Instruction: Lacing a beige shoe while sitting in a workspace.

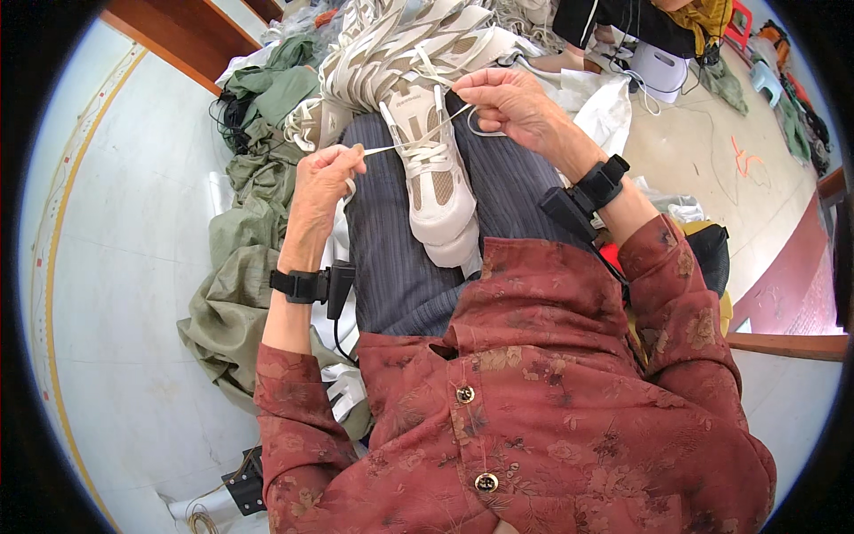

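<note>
A cream and beige shoe upper [434,173] lies along my lap, its toe toward me and its tongue pointing away. A pale shoelace [391,148] crosses the lower part of its lacing and runs out to both sides. Left of the shoe, my left hand [326,171] pinches one length of the lace, pulled nearly straight. My right hand [509,105], to the right of the tongue and higher up, pinches the other length between thumb and forefinger. A slack loop of lace hangs below the right fingers.
Beyond my knees lies a heap of similar shoe uppers [400,58]. Olive-green cloth [258,240] is bunched at my left. A white stool [658,71] stands at the far right near another seated person's dark trousers [614,22]. White plastic sheeting [607,111] lies beside my right hand.
</note>
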Demonstrator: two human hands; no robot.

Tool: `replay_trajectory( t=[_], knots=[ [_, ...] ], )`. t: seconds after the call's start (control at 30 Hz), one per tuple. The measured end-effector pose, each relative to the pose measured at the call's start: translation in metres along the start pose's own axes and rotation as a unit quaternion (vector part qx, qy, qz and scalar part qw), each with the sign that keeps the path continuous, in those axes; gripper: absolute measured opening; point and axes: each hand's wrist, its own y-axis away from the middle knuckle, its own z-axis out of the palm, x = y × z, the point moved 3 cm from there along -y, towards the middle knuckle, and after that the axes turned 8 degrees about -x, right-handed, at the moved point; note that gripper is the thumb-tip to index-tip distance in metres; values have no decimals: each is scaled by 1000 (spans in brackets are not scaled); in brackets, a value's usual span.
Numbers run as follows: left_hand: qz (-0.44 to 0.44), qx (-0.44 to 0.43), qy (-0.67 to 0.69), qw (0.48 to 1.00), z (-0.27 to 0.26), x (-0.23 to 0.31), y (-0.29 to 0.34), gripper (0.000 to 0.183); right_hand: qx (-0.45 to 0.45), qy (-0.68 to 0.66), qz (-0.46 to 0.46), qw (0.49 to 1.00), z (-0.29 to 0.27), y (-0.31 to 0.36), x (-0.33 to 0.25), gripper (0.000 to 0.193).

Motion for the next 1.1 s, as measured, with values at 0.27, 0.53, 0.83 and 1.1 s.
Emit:
replay_trajectory(
  t=[0.27, 0.53, 0.83, 1.1],
  knots=[
    [-18, 14, 195, 981, -2, -17, 3, 18, -9, -24, 5, 1000, -7, -2, 5, 8],
    [-71, -25, 370, 926, -26, -25, 12, 17, -95, 142, 54, 984, -17, 12, -7, 14],
    [36, -8, 553, 832, -117, -2, 53, 15, -157, 528, 85, 830, -41, 50, -40, 28],
    [147, 192, 604, 760, -246, 8, 130, 14, -206, 14, -66, 976, -39, 66, -63, 37]
  ],
)
